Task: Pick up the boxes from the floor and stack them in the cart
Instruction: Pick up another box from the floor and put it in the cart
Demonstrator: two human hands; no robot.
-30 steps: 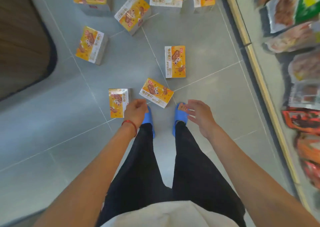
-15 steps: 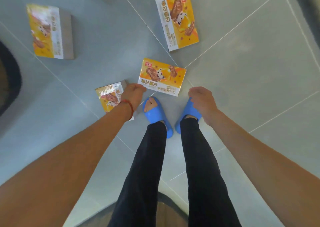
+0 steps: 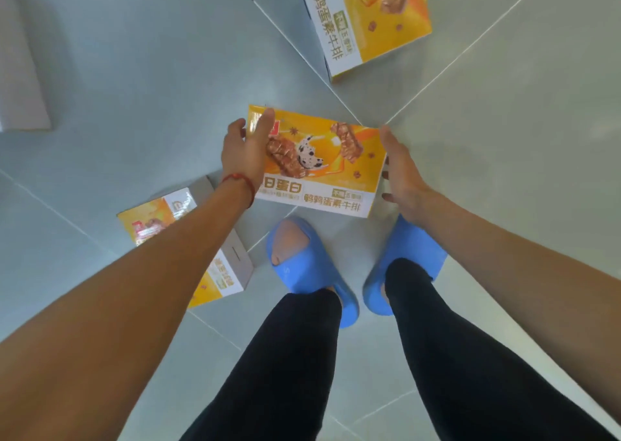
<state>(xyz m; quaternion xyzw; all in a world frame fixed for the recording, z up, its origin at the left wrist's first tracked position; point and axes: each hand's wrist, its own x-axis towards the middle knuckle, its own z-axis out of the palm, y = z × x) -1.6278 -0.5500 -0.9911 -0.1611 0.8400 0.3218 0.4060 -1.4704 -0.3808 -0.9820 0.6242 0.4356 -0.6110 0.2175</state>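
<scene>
Centre of frame: yellow box (image 3: pixel 322 165) is seen lying on grey floor (image 3: pixel 134 70), just above blue slippers (image 3: pixel 309 265). Left edge is gripped by left hand (image 3: pixel 245 151), thumb on top. Right edge is pressed by right hand (image 3: pixel 401 171), fingers fairly straight.

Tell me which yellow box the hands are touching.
The middle box, ahead of the slippers: left hand and right hand at its ends; the others lie untouched.
</scene>
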